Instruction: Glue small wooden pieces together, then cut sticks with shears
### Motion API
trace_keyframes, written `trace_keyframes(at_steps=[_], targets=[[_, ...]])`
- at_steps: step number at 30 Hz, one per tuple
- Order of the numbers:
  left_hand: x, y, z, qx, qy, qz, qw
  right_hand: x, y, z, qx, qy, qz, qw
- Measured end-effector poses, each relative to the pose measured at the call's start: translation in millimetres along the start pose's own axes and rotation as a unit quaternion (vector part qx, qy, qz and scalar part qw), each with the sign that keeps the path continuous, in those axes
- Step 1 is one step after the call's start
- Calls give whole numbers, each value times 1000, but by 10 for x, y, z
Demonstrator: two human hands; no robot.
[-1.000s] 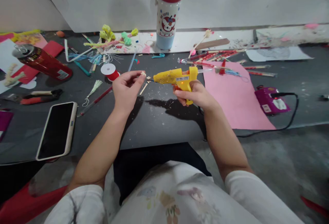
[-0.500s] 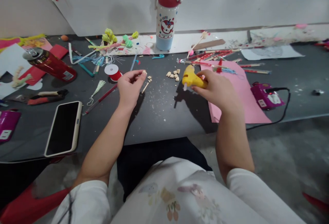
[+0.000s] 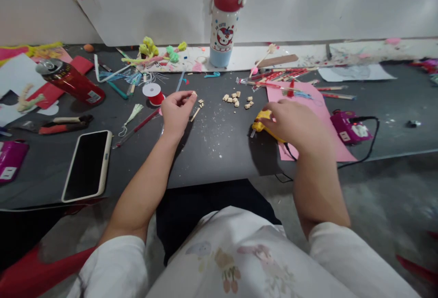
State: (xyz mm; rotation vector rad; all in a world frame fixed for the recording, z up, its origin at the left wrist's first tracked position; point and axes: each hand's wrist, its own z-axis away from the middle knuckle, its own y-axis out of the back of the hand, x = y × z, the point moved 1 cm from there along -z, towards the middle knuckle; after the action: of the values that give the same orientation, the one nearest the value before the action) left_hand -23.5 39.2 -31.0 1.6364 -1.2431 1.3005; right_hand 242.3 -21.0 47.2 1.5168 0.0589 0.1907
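My left hand [image 3: 176, 111] is raised over the dark table [image 3: 212, 152], its fingertips pinched on a tiny wooden piece [image 3: 193, 93]. My right hand [image 3: 294, 124] rests on the yellow glue gun [image 3: 262, 122], which lies low at the edge of the pink paper [image 3: 316, 106], nozzle pointing left. The hand covers most of the gun. A cluster of small wooden bits [image 3: 237, 99] lies between my hands. A thin wooden stick [image 3: 195, 114] lies just right of my left hand.
A phone [image 3: 87, 164] lies at the left. A red can [image 3: 70, 81], red ribbon spool [image 3: 153, 93], pliers [image 3: 59, 124], a tall bottle [image 3: 224, 19], red sticks [image 3: 290, 76] and a purple device [image 3: 349, 127] with a black cord surround the area.
My right hand has swung the glue gun away from my left fingertips, down and to the right, until it lies by the pink paper. My left hand keeps its pinch.
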Motion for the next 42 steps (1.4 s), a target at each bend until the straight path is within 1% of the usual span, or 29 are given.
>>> trace_keyframes(at_steps=[1,3,5,7,10,15,21,24,29,31,34,36,37,40,42], targets=[[-10,4,-7,0,0,-1,1000,-113,31,-100,12,24,-9,1000],[-23,12,-18,0,1,-4,1000,-370,22,-349,28,103,-40,993],[-25,18,-23,2,-3,-9,1000,-610,-65,-621,39,160,-67,984],[-22,23,-25,1,-8,-18,1000,-801,-181,-857,37,191,-71,978],[-15,23,-22,-3,-16,-25,1000,-993,-293,-1076,49,212,-96,971],[6,17,-8,-6,-18,-33,999,-1145,-325,-1195,40,200,-98,974],[31,20,-2,-6,-16,-27,999,-1204,-350,-1235,38,205,-87,974],[41,18,7,-7,-21,-40,999,-1238,-359,-1250,38,206,-77,975],[56,18,14,-8,-27,-48,998,-1269,-367,-1268,33,226,-71,971],[60,20,11,-7,-28,-43,999,-1227,-348,-1258,35,230,-90,968],[68,20,11,-7,-30,-42,999,-1094,-292,-1213,52,225,-161,960],[80,16,19,-7,-27,-44,999,-986,-257,-1160,55,222,-239,944],[91,12,26,-7,-25,-47,999,-937,-246,-1126,50,224,-288,930],[134,-1,57,-12,-20,-63,998,-822,-255,-1019,25,220,-431,875],[158,-11,79,-13,-28,-73,997,-776,-292,-960,17,207,-483,851]])
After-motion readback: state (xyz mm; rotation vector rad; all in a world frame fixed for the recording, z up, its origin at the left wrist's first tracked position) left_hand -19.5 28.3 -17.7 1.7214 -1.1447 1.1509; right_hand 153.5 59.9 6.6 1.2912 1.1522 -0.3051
